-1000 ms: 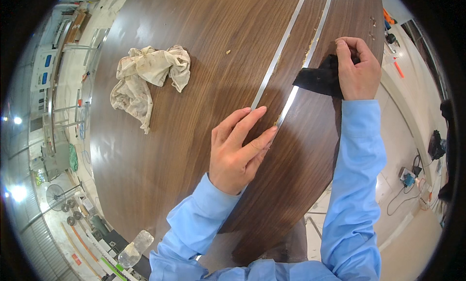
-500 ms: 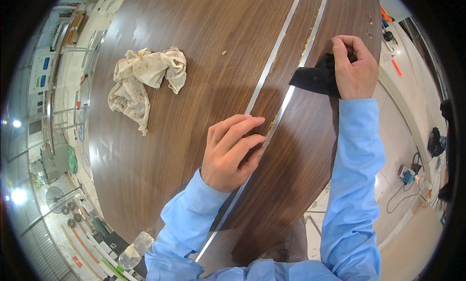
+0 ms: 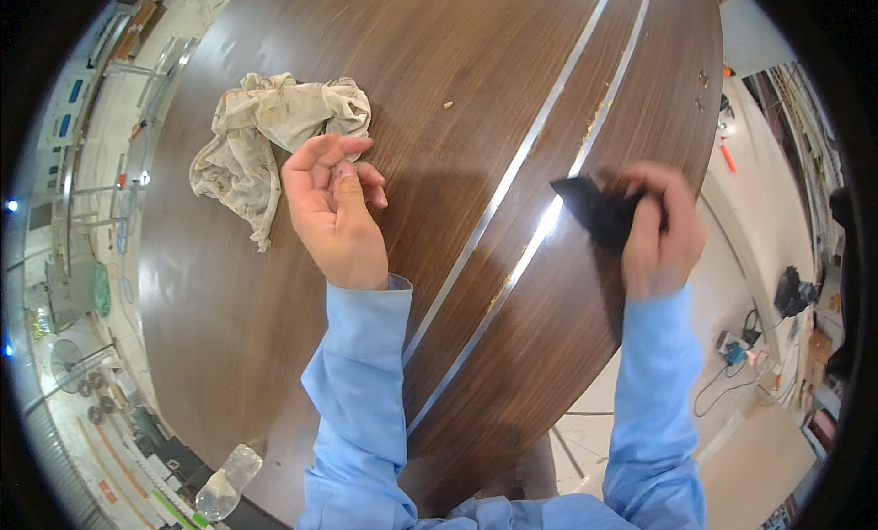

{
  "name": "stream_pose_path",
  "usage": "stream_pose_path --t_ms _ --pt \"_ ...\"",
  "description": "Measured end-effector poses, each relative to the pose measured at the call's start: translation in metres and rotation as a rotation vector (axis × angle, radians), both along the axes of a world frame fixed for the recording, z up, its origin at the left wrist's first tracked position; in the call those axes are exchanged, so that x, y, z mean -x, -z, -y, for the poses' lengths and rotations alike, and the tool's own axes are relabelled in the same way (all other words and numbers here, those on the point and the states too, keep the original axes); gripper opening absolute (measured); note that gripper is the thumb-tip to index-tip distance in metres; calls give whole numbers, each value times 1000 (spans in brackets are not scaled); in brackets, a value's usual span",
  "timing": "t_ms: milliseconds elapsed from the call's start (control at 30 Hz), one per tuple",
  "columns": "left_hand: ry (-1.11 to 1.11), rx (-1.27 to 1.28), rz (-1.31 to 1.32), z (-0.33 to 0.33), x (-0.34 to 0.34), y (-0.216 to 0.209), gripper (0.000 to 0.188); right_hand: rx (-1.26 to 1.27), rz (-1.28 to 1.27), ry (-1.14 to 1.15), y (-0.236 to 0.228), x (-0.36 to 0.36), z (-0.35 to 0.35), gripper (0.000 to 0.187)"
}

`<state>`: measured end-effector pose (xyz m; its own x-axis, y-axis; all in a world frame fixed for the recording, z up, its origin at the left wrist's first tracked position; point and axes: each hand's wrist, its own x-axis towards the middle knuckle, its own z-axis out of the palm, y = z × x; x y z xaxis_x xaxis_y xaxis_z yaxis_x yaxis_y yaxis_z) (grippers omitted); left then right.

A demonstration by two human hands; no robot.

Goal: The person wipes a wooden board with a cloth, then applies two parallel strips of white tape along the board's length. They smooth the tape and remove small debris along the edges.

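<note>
A dark brown wood-grain panel with a curved edge lies before me. Two pale metallic strips, the left strip and the right strip, run diagonally along it. Yellowish crumbs stick along the right strip. My right hand, blurred by motion, grips a black folded sheet; whether it is cloth or sandpaper I cannot tell. The sheet's corner reaches the right strip. My left hand is raised, palm turned up, fingers loosely bent and apart, with nothing visible in it. It overlaps a crumpled off-white rag.
A small crumb lies on the panel. A clear plastic bottle is at the lower left, near a fan. On the right, a corded blue tool and a black bag sit beyond the panel's edge.
My left hand has left the strips, moved left and up toward the rag, and turned palm up. My right hand has come nearer to me along the strip with the black sheet.
</note>
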<state>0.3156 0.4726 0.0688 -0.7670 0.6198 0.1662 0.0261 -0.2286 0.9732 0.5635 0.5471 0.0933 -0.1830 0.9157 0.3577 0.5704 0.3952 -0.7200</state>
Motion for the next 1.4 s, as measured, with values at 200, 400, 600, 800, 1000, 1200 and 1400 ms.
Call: stream_pose_path --t_ms 200,400,600,800,1000,1200,1400 --pt "125 26 152 15 9 3 7 338 44 -235 -14 42 83 23" --pt "240 -73 215 22 19 -3 65 433 111 -102 -9 73 78 16" --pt "155 0 249 19 18 -5 73 554 99 -66 -11 78 76 17" --pt "204 57 215 19 18 -6 73 544 67 -6 -2 82 82 20" --pt "210 56 209 20 17 -5 72 422 51 50 5 89 88 21" --pt "209 43 216 20 18 -4 71 331 71 65 4 91 84 18" --pt "203 52 212 20 17 -4 71 308 59 56 1 79 79 13"
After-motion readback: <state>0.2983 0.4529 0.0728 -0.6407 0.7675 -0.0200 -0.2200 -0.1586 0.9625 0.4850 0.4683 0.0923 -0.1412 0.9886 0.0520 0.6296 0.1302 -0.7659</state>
